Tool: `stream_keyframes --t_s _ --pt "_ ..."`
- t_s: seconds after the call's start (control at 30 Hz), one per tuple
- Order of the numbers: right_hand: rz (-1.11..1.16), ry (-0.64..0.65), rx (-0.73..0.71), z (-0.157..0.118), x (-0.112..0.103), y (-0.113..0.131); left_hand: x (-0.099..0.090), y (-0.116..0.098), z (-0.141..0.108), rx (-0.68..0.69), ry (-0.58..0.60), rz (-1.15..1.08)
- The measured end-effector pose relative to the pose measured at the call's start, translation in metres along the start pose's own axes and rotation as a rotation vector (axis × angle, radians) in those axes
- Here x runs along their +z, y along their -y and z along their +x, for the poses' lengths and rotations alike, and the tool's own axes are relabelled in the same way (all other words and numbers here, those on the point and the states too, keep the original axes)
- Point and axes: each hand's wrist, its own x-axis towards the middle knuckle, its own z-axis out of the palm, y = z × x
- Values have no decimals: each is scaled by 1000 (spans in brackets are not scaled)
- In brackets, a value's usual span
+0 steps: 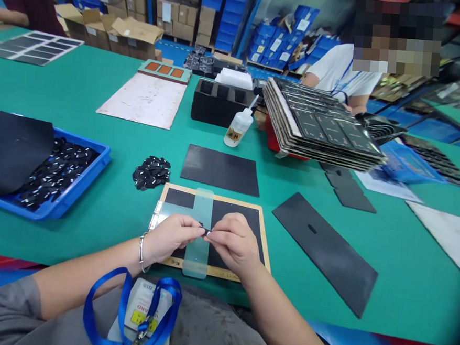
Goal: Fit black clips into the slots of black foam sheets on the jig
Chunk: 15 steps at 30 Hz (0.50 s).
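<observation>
Between my two hands is a small black piece (205, 232) with a bit of white on it. The fingertips of my left hand (172, 237) pinch one end of it. My right hand (236, 242) grips the other end between thumb and fingers. Below them lies a yellow-framed board (264, 232) with a dark surface, crossed by pale translucent strips (196, 259). Up and left of the board is a pile of small black pieces (151, 173). A dark flat sheet (221, 169) lies just beyond the board.
At left stands a blue tray (75, 190) of black pieces, partly covered by a black sheet (14, 149). A dark panel (327, 250) lies at right. Further back are a white bottle (239, 127), a black foam block (211, 108) and stacked panels (323, 126). A co-worker (339, 70) is across the table.
</observation>
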Motion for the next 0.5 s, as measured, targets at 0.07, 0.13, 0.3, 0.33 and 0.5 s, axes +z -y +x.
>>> stream_keyframes --t_s 0.07,0.13,0.3,0.33,0.5 --pt "88 -24 75 -3 -1 0 2 0 0 -18 -8 16" --pt "200 -66 225 -5 1 2 5 -1 -1 29 -46 63" --pt "304 -21 437 -9 3 9 12 -4 -3 233 -153 504" --pt "290 2 439 -9 2 9 12 -5 -4 249 -155 585" --pt "206 151 399 -8 -5 9 13 -11 -7 306 -81 848"
